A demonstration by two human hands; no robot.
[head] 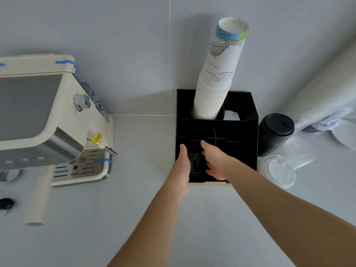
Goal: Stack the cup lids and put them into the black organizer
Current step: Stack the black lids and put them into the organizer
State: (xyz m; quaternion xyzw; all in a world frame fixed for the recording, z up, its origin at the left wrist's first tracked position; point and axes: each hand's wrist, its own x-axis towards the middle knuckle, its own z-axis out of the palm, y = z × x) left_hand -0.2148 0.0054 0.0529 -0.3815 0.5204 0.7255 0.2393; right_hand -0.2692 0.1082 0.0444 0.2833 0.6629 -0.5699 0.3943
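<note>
We lower black lids between our left hand and right hand into the organizer, both grasping them; right of our right hand, a black stack and clear lids still wait

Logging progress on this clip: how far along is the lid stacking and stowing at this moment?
Midway. Done: nothing clearly finished. In hand: left hand and right hand reach into the black organizer's front-left compartment around dark lids; the grip itself is unclear. Left: a stack of black lids stands on the counter beside the organizer, with clear lids in front of it.
</note>
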